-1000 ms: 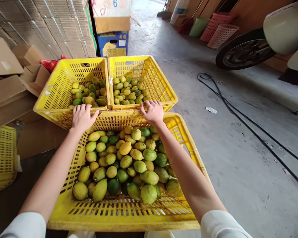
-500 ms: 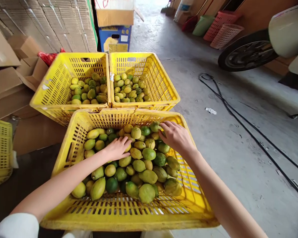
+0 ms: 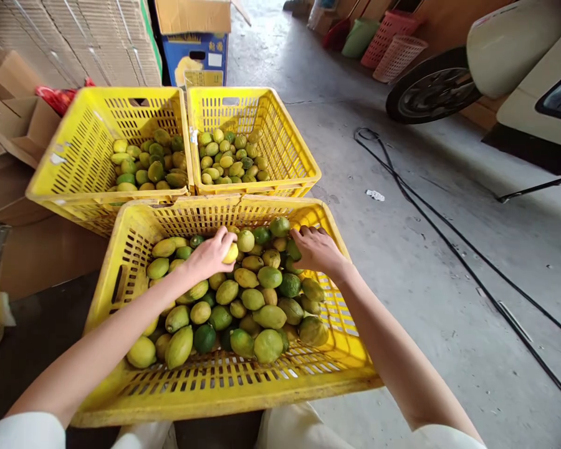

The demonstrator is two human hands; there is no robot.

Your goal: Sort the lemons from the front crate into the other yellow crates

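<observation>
Lemon point(image 3: 230, 253), single, bright yellow, gripped in left hand point(image 3: 210, 255) inside front crate point(image 3: 215, 404), with two rear crates point(image 3: 292, 146) beyond; right hand point(image 3: 316, 251) curled at one green fruit point(image 3: 293, 250), grip impossible to tell.

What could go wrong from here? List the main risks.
The yellow lemon in the left hand could slip, as the fingers seem to hold it only by its sides.

Moving the green lemon at the right hand might set loosely heaped neighbours rolling inside the near yellow crate.

The black cable lies loose across the floor to the right and could trip someone carrying a crate there.
</observation>
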